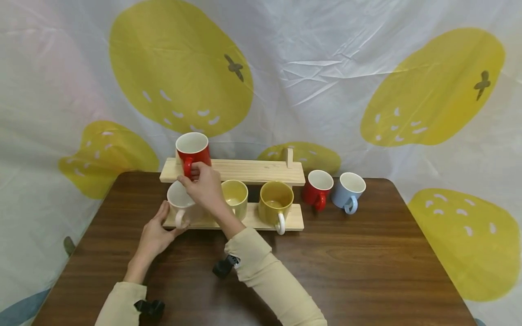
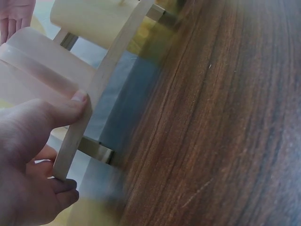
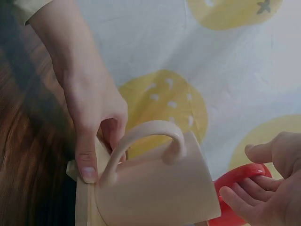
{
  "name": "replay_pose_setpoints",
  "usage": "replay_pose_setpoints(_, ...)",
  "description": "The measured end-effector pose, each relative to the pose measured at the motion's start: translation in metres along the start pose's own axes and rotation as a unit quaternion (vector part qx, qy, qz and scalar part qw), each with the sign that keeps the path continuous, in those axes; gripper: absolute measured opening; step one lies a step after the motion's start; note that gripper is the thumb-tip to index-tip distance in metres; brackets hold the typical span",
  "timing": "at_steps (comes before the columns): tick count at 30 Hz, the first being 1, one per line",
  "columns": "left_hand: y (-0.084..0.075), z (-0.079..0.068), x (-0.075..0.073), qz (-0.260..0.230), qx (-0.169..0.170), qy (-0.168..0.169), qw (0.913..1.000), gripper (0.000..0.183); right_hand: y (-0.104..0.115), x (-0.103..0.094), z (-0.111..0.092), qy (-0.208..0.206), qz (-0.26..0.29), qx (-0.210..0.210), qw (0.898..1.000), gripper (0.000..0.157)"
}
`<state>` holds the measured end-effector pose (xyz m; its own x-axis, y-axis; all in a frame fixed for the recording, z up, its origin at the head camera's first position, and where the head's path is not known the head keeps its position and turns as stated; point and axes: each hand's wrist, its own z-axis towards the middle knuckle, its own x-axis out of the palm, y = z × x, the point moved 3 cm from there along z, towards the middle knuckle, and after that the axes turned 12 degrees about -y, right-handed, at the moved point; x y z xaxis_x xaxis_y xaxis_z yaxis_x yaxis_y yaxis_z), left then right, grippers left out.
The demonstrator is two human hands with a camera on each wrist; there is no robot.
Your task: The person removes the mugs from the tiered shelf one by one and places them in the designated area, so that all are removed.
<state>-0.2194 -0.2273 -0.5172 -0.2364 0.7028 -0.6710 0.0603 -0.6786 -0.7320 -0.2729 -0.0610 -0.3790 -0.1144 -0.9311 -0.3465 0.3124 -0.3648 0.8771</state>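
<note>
My left hand (image 1: 154,235) pinches the left end of the lower board of a two-tier wooden shelf (image 1: 253,172), thumb on its front edge and fingers beneath. Right beside that thumb stands a white mug (image 3: 155,188), its handle toward me. At the left end of the upper tier is a red mug (image 1: 200,156) with a white inside. My right hand (image 1: 205,183) has its fingers at that mug's handle (image 3: 240,174), and the thumb stands away from it in the right wrist view. The forearm crosses in front of the lower tier.
A pale yellow mug (image 1: 240,206) and a darker yellow mug (image 1: 275,201) with a white handle also occupy the lower tier. Right of the shelf, another red mug (image 1: 314,194) and a light blue mug (image 1: 342,192) stand on the brown table (image 1: 346,271). A fruit-print cloth (image 1: 306,68) hangs behind.
</note>
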Motion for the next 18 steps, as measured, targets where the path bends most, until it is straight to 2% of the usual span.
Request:
replay_pose_setpoints(10,0.0,-0.002,0.0,-0.002,-0.004,0.006,1.0,0.11,-0.004,-0.001,0.0,-0.024,-0.069,-0.033,0.997,0.018)
replay_pose_setpoints(18,0.001,-0.001,0.001,0.005,0.005,-0.002,1.0,0.111,-0.008,-0.008,0.0,-0.066,-0.071,-0.064,0.993,0.015)
